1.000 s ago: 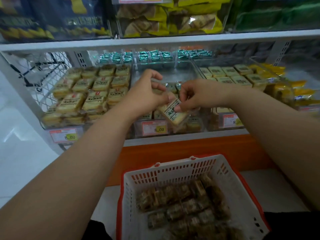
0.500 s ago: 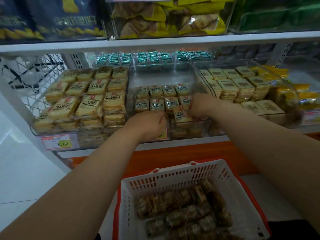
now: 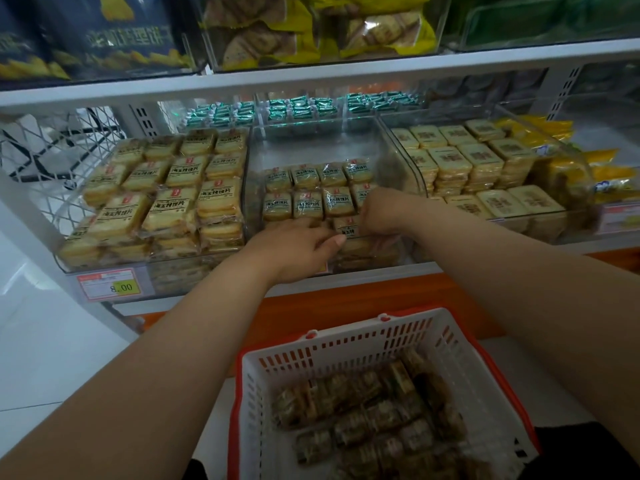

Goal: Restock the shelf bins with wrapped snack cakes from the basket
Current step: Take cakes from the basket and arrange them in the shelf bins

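Head view: both hands [image 3: 341, 233] pinch a snack cake [image 3: 347, 227] over the shelf's middle bin [image 3: 311, 140]

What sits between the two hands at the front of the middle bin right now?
In the head view, one wrapped snack cake lies between the left hand and right hand, at the front of the middle bin; both hands touch it.

Both hands, left hand [image 3: 298, 249] and right hand [image 3: 382, 213], press one wrapped cake [image 3: 347, 228] into the middle bin [image 3: 311, 140], basket [image 3: 460, 368] waiting below.
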`<control>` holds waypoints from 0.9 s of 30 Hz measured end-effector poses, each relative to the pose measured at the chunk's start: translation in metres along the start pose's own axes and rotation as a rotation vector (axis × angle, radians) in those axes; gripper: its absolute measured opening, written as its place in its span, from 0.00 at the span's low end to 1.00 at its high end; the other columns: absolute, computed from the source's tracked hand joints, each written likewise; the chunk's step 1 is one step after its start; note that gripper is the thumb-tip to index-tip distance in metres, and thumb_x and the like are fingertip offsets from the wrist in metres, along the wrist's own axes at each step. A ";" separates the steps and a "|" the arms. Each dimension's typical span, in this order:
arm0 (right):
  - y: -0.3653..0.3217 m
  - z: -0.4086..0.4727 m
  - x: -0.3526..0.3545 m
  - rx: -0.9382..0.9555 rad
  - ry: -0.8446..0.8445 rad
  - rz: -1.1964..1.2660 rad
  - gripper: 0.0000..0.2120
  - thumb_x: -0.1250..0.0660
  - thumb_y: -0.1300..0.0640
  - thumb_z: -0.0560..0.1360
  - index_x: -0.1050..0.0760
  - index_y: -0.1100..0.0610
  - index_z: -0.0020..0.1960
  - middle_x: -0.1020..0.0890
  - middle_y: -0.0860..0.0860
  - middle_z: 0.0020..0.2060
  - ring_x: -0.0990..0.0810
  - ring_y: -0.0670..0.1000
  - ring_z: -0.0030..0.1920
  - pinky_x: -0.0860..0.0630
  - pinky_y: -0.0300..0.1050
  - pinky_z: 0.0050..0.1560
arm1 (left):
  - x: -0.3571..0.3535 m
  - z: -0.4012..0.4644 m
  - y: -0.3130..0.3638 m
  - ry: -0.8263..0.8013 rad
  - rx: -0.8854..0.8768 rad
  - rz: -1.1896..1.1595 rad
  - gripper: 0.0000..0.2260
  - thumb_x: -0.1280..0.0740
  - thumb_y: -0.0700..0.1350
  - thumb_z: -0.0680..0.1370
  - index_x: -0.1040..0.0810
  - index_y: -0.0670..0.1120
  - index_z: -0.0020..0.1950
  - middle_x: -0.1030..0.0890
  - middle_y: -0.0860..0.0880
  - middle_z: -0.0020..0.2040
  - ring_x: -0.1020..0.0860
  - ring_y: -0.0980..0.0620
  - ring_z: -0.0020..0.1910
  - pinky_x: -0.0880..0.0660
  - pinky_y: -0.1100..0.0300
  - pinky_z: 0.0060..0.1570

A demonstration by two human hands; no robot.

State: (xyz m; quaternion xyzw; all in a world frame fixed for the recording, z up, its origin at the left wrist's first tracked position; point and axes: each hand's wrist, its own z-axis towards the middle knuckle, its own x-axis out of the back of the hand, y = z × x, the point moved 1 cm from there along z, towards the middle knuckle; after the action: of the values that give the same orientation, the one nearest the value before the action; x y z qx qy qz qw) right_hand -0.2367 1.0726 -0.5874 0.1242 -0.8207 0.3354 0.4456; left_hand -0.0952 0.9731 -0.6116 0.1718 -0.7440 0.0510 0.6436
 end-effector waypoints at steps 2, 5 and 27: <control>0.002 -0.004 0.001 0.043 -0.015 0.016 0.11 0.35 0.59 0.80 0.25 0.66 0.58 0.16 0.61 0.45 0.15 0.52 0.34 0.17 0.46 0.36 | 0.001 0.001 -0.001 -0.010 0.003 -0.029 0.29 0.56 0.66 0.80 0.32 0.57 0.75 0.36 0.49 0.76 0.36 0.44 0.73 0.36 0.43 0.70; 0.005 -0.009 0.002 0.074 -0.044 0.041 0.12 0.35 0.58 0.80 0.24 0.64 0.59 0.16 0.60 0.49 0.15 0.51 0.36 0.17 0.45 0.39 | 0.002 0.002 -0.002 -0.015 -0.011 -0.053 0.27 0.54 0.66 0.81 0.31 0.56 0.73 0.35 0.50 0.75 0.35 0.45 0.73 0.34 0.44 0.69; 0.139 -0.068 -0.088 0.118 -0.056 0.173 0.07 0.34 0.62 0.78 0.22 0.56 0.54 0.21 0.50 0.47 0.21 0.50 0.48 0.23 0.43 0.48 | -0.084 -0.046 0.079 0.281 -0.394 -0.038 0.08 0.41 0.51 0.82 0.23 0.51 0.55 0.23 0.54 0.51 0.28 0.53 0.51 0.29 0.57 0.48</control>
State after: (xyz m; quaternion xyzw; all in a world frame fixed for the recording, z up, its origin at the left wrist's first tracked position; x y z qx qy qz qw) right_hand -0.2123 1.2125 -0.6943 0.0883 -0.8193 0.4169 0.3836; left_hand -0.0679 1.0766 -0.6743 0.0479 -0.6394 -0.0839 0.7627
